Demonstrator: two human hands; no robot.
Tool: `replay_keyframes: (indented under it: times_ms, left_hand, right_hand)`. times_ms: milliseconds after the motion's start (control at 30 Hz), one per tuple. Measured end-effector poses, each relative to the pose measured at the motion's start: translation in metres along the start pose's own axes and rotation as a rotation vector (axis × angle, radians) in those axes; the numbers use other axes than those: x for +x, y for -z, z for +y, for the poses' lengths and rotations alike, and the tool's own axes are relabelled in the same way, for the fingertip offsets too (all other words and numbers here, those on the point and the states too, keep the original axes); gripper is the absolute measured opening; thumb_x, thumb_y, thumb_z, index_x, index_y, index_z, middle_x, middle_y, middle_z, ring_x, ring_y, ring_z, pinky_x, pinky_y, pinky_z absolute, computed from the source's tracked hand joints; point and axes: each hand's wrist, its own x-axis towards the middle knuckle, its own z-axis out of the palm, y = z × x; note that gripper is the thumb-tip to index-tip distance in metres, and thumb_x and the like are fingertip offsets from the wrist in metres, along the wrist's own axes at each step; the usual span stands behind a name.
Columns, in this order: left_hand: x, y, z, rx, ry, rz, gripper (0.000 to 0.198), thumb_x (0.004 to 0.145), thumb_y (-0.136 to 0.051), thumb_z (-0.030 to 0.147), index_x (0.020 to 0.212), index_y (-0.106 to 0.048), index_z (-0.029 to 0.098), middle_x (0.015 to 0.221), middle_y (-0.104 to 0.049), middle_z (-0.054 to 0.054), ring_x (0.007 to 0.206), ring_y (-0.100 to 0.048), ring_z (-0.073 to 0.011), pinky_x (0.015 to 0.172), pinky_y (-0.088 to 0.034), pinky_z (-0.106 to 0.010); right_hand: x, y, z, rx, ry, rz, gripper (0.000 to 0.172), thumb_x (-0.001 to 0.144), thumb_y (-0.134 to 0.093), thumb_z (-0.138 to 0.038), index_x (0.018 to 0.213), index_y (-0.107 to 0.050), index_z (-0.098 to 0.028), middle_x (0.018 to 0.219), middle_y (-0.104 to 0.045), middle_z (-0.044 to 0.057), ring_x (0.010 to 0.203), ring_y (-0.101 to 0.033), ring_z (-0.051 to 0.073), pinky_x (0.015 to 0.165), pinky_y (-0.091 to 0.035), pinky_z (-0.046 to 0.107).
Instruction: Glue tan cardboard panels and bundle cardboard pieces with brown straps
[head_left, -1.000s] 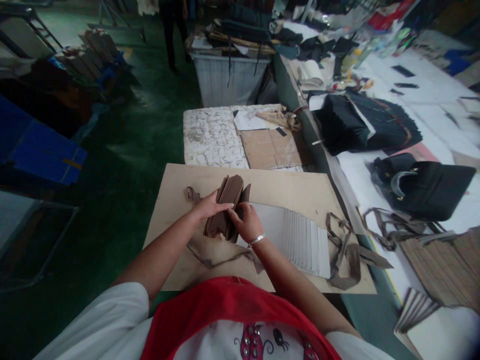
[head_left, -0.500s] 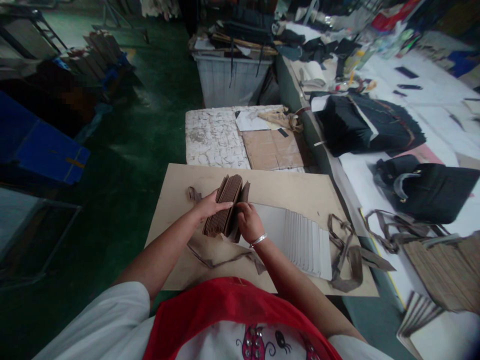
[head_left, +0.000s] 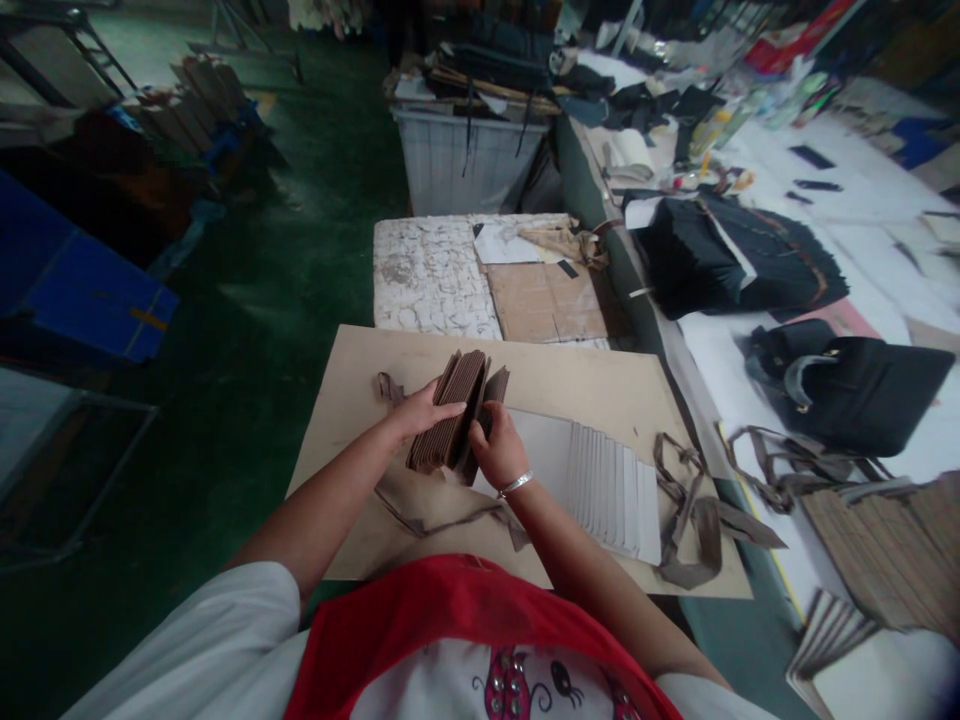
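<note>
A thick stack of brown panels (head_left: 451,412) stands on edge over the pale board (head_left: 360,370) in front of me. My left hand (head_left: 424,412) is wrapped round the stack's left side, thumb across the near edges. On the right, my right hand (head_left: 499,445) grips a few brown panels that lean apart from the rest, leaving a narrow dark gap. Just right of that hand, white-faced panels (head_left: 611,490) lie fanned out in an overlapping row. Loose brown strips (head_left: 457,520) lie on the board below the stack.
More brown strips (head_left: 694,540) curl at the board's right end. Along the right runs a long table with a black handbag (head_left: 862,385), a black bundle (head_left: 739,255) and a pile of brown panels (head_left: 892,540). A grey bin (head_left: 469,160) stands beyond a white slab (head_left: 427,275).
The few panels in my right hand have tilted slightly further right, and the gap beside the main stack is wider. My left hand keeps its place.
</note>
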Motion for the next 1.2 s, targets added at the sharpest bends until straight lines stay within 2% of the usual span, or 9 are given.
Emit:
replay_keyframes:
  times_ms: [100,167,267,500,667,800,900,1000,1200]
  left_hand:
    - [-0.001,0.002,-0.002,-0.034,0.01,-0.007,0.065,0.069,-0.068,0.047,0.124,-0.047,0.019,0.116,-0.062,-0.009,0.103,-0.059,-0.0237,0.091,-0.045,-0.036]
    - [-0.001,0.002,-0.003,-0.026,-0.001,-0.006,0.065,0.07,-0.067,0.048,0.125,-0.046,0.019,0.117,-0.061,-0.009,0.105,-0.058,-0.0237,0.093,-0.044,-0.036]
    - [-0.001,0.0,-0.003,0.006,-0.012,-0.008,0.065,0.072,-0.065,0.048,0.127,-0.045,0.019,0.118,-0.06,-0.009,0.107,-0.057,-0.0235,0.095,-0.043,-0.037]
    - [-0.004,-0.004,0.003,0.047,0.01,-0.024,0.064,0.073,-0.062,0.046,0.128,-0.043,0.018,0.116,-0.062,-0.009,0.106,-0.057,-0.0241,0.095,-0.042,-0.037]
    - [-0.003,-0.001,0.002,0.052,0.017,-0.02,0.066,0.073,-0.063,0.048,0.128,-0.044,0.018,0.118,-0.061,-0.008,0.108,-0.056,-0.024,0.097,-0.04,-0.037]
    - [0.0,0.001,-0.005,0.031,-0.013,-0.018,0.064,0.074,-0.062,0.047,0.128,-0.044,0.019,0.119,-0.06,-0.008,0.109,-0.055,-0.0235,0.098,-0.039,-0.037]
    - [0.0,0.001,-0.008,0.02,-0.017,-0.021,0.065,0.074,-0.061,0.05,0.129,-0.044,0.02,0.121,-0.059,-0.007,0.11,-0.055,-0.0237,0.099,-0.039,-0.037]
    - [-0.002,0.0,-0.007,0.02,0.011,-0.037,0.066,0.074,-0.06,0.052,0.13,-0.043,0.021,0.12,-0.059,-0.007,0.11,-0.055,-0.0242,0.099,-0.039,-0.038]
    - [-0.002,-0.004,-0.006,-0.037,0.009,-0.06,0.067,0.075,-0.06,0.047,0.132,-0.04,0.02,0.121,-0.059,-0.009,0.112,-0.053,-0.0235,0.1,-0.038,-0.038]
  right_hand:
    - [0.0,0.002,-0.001,0.008,0.052,-0.019,0.054,0.078,-0.043,-0.016,0.131,-0.035,-0.015,0.12,-0.047,0.015,0.099,-0.052,0.022,0.088,-0.044,0.038]
    - [0.0,0.002,-0.003,-0.034,0.052,-0.06,0.046,0.079,-0.041,-0.014,0.125,-0.044,-0.017,0.118,-0.046,0.014,0.096,-0.054,0.021,0.089,-0.044,0.037]
    - [0.002,0.002,-0.006,-0.1,0.023,-0.074,0.024,0.086,-0.041,-0.027,0.105,-0.056,-0.019,0.104,-0.051,0.01,0.087,-0.055,0.019,0.087,-0.045,0.035]
    - [0.002,0.002,-0.008,-0.185,-0.042,-0.028,0.037,0.081,-0.052,-0.053,0.097,-0.054,-0.019,0.095,-0.05,0.008,0.08,-0.057,0.018,0.077,-0.046,0.032]
    - [0.0,0.0,-0.004,-0.114,-0.036,-0.024,0.03,0.084,-0.048,-0.039,0.105,-0.052,-0.018,0.101,-0.05,0.009,0.083,-0.057,0.019,0.08,-0.047,0.035]
    - [0.0,0.001,-0.004,-0.048,0.032,-0.001,0.052,0.08,-0.045,-0.019,0.131,-0.035,-0.017,0.123,-0.044,0.014,0.103,-0.053,0.022,0.088,-0.045,0.038]
    - [0.001,0.004,-0.008,-0.108,0.014,-0.082,0.044,0.08,-0.042,-0.015,0.124,-0.046,-0.019,0.125,-0.04,0.013,0.1,-0.055,0.021,0.092,-0.044,0.037]
    - [0.002,0.006,-0.011,-0.169,-0.02,-0.107,0.027,0.088,-0.039,-0.026,0.108,-0.055,-0.019,0.118,-0.044,0.012,0.094,-0.058,0.019,0.091,-0.043,0.035]
    - [0.001,0.004,-0.017,-0.249,-0.037,-0.091,0.038,0.086,-0.047,-0.05,0.105,-0.054,-0.018,0.114,-0.046,0.014,0.091,-0.06,0.021,0.086,-0.045,0.035]
